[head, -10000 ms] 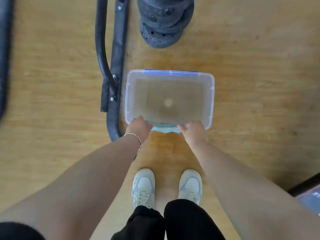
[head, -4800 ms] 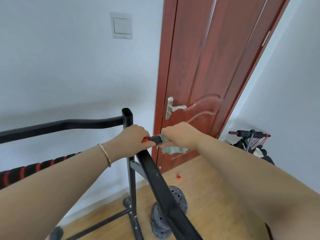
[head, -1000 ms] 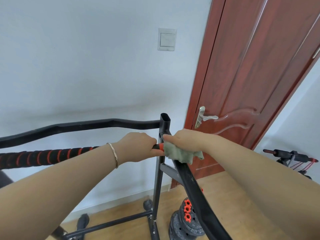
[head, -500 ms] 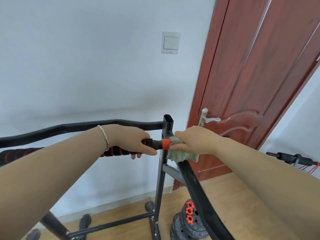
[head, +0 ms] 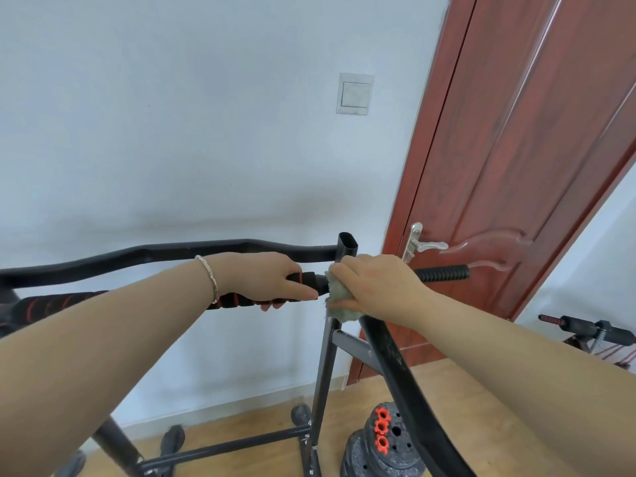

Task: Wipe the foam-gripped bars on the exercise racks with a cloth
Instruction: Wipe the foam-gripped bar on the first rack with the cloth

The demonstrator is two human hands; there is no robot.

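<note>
A black bar with red-striped foam grip [head: 237, 299] runs across the black metal exercise rack [head: 323, 356], and its threaded end [head: 444, 273] sticks out to the right past my hands. My left hand [head: 272, 278] grips the foam just left of the rack's upright post. Beside it, my right hand [head: 375, 287] clutches a grey-green cloth [head: 339, 297] round the bar at the post. The bar under the cloth is hidden.
A red-brown door [head: 516, 166] with a silver handle [head: 425, 245] stands behind the rack. Black weight plates with orange collars [head: 382, 445] lie on the wooden floor. Another striped bar [head: 585, 327] rests at the right. A light switch [head: 354, 94] is on the white wall.
The bar has slid to the right, so its threaded end now shows beyond my right hand. My view has tilted up a little. Both hands keep their grips.
</note>
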